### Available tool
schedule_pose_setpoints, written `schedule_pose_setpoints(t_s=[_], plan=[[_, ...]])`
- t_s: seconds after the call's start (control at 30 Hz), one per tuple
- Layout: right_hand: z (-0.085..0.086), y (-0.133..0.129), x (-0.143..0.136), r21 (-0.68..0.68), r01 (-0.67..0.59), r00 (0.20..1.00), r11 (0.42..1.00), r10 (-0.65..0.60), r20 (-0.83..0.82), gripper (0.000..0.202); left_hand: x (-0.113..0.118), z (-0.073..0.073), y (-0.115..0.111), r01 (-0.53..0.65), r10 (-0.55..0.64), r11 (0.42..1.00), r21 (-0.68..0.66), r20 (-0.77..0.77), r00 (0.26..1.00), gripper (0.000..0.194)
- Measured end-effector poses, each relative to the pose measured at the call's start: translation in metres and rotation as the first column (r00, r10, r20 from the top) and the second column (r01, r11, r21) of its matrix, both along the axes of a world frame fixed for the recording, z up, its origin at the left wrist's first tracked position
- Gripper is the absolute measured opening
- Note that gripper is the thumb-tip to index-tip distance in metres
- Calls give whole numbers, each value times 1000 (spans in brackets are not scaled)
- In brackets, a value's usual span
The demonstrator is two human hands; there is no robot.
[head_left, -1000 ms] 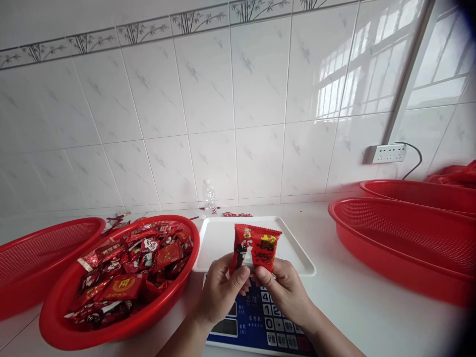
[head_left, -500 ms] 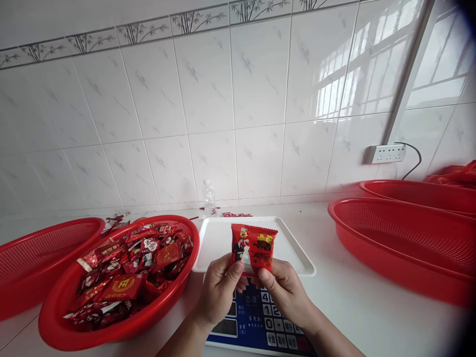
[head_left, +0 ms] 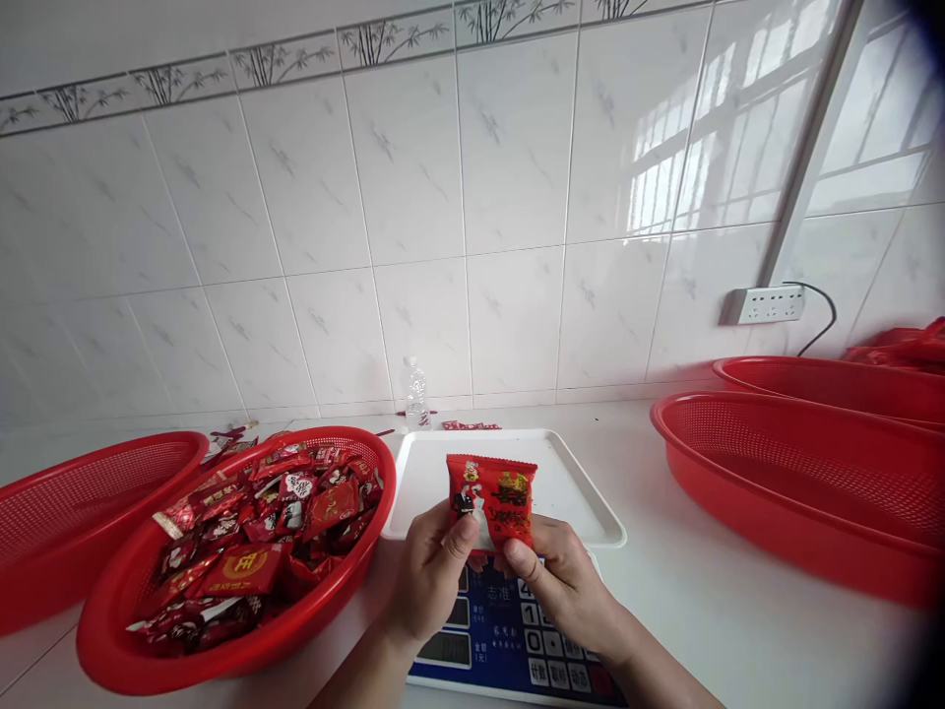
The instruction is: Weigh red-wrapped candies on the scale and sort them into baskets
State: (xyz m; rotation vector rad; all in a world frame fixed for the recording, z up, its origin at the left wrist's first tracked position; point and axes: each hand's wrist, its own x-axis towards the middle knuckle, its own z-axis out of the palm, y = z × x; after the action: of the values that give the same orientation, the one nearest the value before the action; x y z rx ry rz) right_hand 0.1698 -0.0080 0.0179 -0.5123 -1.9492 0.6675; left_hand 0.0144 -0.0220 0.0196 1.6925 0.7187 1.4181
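Note:
Both hands hold one small red packet [head_left: 493, 495] with a printed bride and groom, upright above the near edge of a white tray [head_left: 583, 507]. My left hand [head_left: 434, 579] pinches its lower left corner. My right hand [head_left: 559, 583] pinches its lower right edge. The tray rests on a blue electronic scale [head_left: 509, 635] with a keypad, right below my hands. To the left, a round red basket [head_left: 118, 630] holds several red wrapped candies [head_left: 255, 537].
A second red basket [head_left: 44, 522] sits at the far left. Two large red oval baskets [head_left: 804, 483] stand at the right. A small clear bottle [head_left: 416, 394] stands by the tiled wall. A wall socket [head_left: 764, 304] with a black cable is at the right.
The packet has dropped a little and shifted left, closer to the tray's near edge. Both hands moved slightly with it, keeping their hold.

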Motion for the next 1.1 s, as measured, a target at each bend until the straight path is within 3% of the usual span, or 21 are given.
schedule_pose_setpoints(t_s=[0.23,0.47,0.7,0.83,1.1], plan=[[1,1,1,-56,-47,997,997,44,-60,54,1,1,-3,-54,53,998,-25,-55,997,38],[-4,4,-2,65,92,994,994,-87,-72,45,2,5,-5,-44,42,999,-19,-107,993,37],[-2,2,-2,61,89,996,994,-88,-17,42,2,6,-4,49,-48,999,-15,30,998,39],[1,0,-3,26,56,998,998,-57,23,46,3,7,-3,-6,7,1000,-9,43,999,26],[-1,3,-1,-22,94,995,995,-95,-30,50,3,8,-5,-79,82,995,53,-69,994,24]])
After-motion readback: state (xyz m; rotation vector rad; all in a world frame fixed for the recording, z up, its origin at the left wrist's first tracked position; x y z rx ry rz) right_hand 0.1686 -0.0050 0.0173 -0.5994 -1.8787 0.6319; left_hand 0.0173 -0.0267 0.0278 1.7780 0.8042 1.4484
